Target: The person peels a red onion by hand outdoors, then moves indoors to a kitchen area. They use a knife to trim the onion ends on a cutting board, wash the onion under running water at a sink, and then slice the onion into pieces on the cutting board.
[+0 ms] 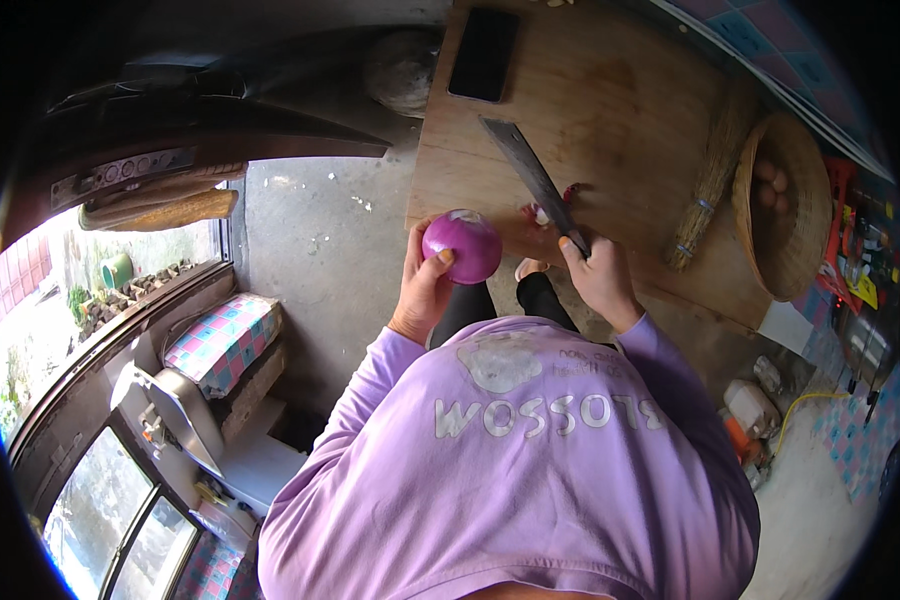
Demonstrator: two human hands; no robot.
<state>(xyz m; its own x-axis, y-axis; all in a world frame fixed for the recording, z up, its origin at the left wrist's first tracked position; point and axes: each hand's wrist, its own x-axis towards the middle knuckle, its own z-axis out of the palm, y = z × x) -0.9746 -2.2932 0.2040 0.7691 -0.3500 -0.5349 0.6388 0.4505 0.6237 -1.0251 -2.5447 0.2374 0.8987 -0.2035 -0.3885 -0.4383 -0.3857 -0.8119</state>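
Observation:
A smooth purple onion (466, 251) rests in my left hand (426, 289), its pale cut end turned away from me and my thumb across its near side. My right hand (598, 277) grips the dark handle of a knife (531, 165), whose long grey blade points away and to the left over the wooden table (600, 112). Knife and onion are apart. Beneath the blade, near the table's front edge, lie dark red onion scraps (544, 215) with a pale piece among them.
A black phone (484, 54) lies at the table's far left. To the right are a straw whisk broom (709, 180) and a woven basket (791, 247) holding several eggs (772, 187). A metal sink (180, 412) stands at left, beside a tiled ledge (225, 337).

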